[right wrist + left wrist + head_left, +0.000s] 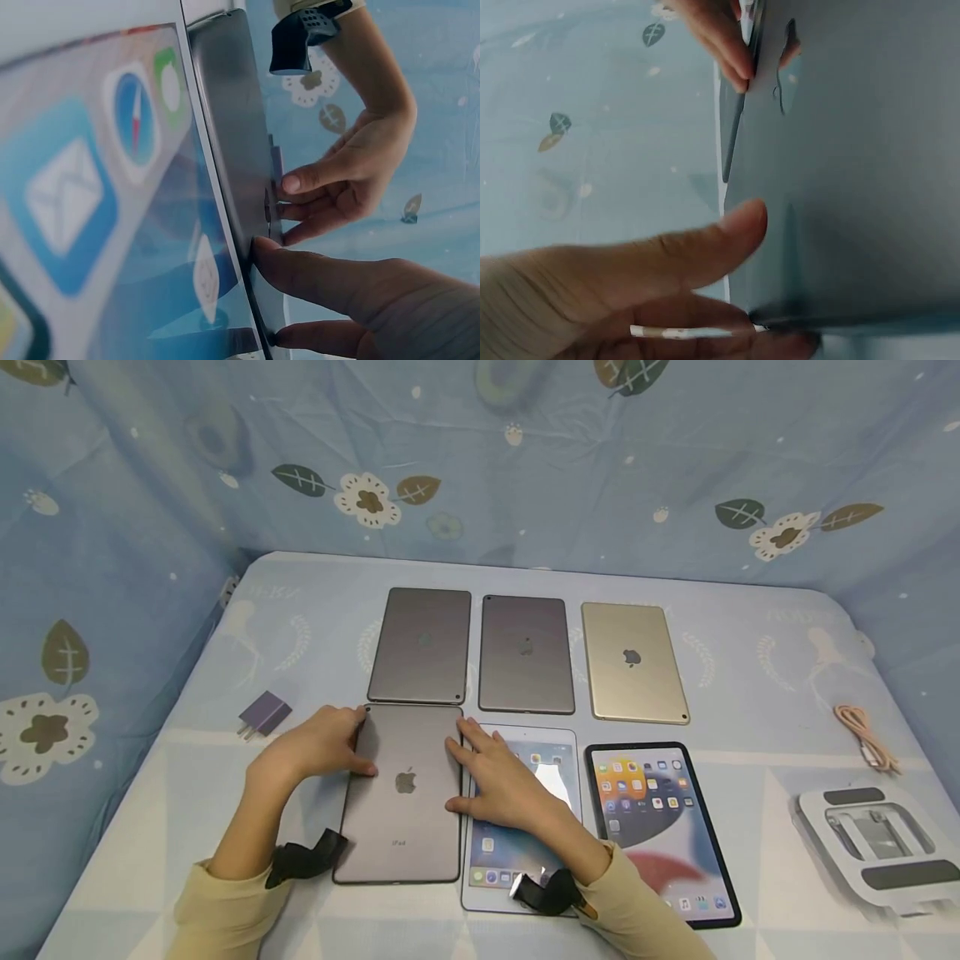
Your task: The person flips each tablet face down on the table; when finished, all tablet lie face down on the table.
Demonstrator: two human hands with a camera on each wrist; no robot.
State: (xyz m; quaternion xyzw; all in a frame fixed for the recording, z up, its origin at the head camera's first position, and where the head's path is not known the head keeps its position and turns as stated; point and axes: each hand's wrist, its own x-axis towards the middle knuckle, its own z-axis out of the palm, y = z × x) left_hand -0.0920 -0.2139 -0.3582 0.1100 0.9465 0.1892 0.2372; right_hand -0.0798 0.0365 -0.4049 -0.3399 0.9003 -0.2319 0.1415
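Observation:
A grey tablet [405, 827] lies back up, front left, with an apple logo and "iPad" on it. My left hand [318, 747] grips its left edge near the upper corner, thumb on the back. The other left fingers sit at the edge, their tips partly hidden. My right hand [502, 781] reaches across a white tablet [480, 897] with a lit screen. Its spread fingers touch the grey tablet's right edge, as the right wrist view also shows. Farther right lies a black-rimmed tablet [652, 827], screen lit.
Behind lie two dark grey tablets [420, 647] [525, 652] and a gold tablet [637, 685], backs up. A purple charger plug [265, 713] sits at left. At right are a coiled cable [862, 735] and a white-grey folding stand [885, 843]. Blue patterned cloth [570, 485] surrounds the table.

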